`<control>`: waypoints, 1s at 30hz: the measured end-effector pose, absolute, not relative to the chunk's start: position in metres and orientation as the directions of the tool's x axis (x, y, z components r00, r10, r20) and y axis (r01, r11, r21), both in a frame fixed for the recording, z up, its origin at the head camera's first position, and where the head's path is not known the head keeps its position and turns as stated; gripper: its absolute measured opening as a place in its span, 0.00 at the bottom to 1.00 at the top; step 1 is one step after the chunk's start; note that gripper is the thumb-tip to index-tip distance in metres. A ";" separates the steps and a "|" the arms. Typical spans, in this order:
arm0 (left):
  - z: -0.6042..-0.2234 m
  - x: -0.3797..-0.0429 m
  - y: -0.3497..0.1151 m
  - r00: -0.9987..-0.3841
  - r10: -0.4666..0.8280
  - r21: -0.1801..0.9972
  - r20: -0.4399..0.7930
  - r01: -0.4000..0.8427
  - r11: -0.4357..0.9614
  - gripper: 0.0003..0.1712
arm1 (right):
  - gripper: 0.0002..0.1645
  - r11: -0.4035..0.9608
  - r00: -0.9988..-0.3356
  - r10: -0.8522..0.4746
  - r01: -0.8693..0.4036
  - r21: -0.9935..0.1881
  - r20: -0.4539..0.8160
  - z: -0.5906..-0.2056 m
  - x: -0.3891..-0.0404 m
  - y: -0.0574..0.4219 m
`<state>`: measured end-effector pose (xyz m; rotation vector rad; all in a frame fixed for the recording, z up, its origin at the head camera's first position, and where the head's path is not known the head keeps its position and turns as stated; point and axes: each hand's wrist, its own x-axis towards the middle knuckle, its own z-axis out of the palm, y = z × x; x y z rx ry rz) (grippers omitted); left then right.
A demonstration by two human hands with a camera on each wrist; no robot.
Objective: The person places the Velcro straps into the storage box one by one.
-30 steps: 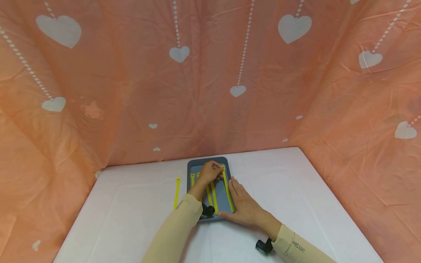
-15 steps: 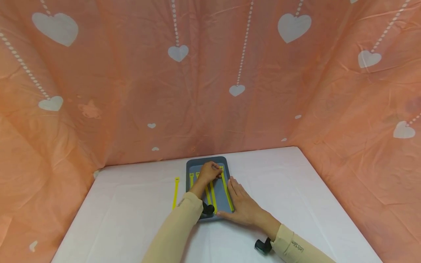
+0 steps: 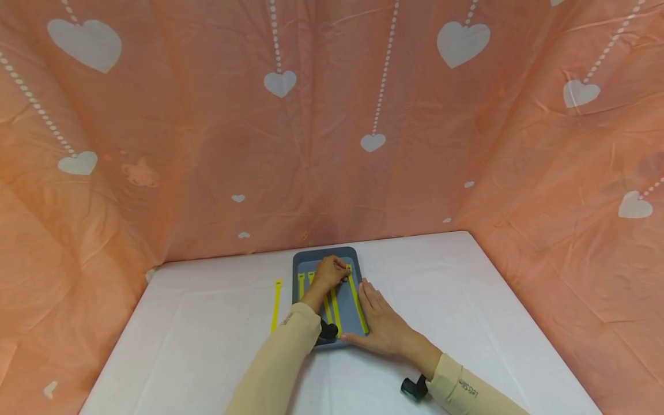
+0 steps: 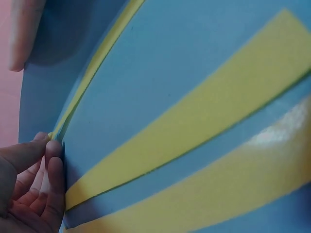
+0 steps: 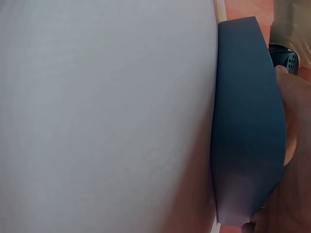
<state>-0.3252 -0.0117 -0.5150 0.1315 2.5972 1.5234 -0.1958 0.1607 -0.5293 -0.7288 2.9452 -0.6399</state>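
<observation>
My left hand (image 3: 329,272) reaches over a grey rectangular tray (image 3: 325,251) and pinches the head end of a yellow hook-and-loop cable tie (image 3: 358,302) at the tray's right side. In the left wrist view, thumb and fingertips meet on the tip of that tie (image 4: 92,68), which runs along the tray's wall. Several more yellow ties (image 3: 336,311) lie lengthwise in the tray, partly hidden by the left arm. My right hand (image 3: 383,325) rests against the tray's near right corner, fingers straight along its side and thumb at the front edge.
Another yellow tie (image 3: 276,302) lies on the white tabletop (image 3: 223,323) left of the tray, its near end close to the left sleeve (image 3: 282,357). Black wrist cameras (image 3: 413,389) hang below both wrists. A pink cloth with hearts (image 3: 332,173) encloses the table.
My left hand has drawn the pinched tie's head slightly toward me, and the tie lies a little lower along the tray's right side. My right hand keeps its place.
</observation>
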 end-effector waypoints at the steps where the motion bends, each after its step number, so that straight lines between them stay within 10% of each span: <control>1: -0.515 -0.325 -0.012 -0.988 0.139 0.872 -0.064 0.012 0.489 0.07 | 0.76 0.805 -0.889 -0.454 -0.437 -0.402 0.058 -0.529 -0.196 0.160; 30: -0.496 -0.316 -0.029 -0.977 0.212 0.865 -0.005 0.102 0.492 0.08 | 0.76 0.806 -0.892 -0.447 -0.432 -0.405 0.063 -0.530 -0.195 0.158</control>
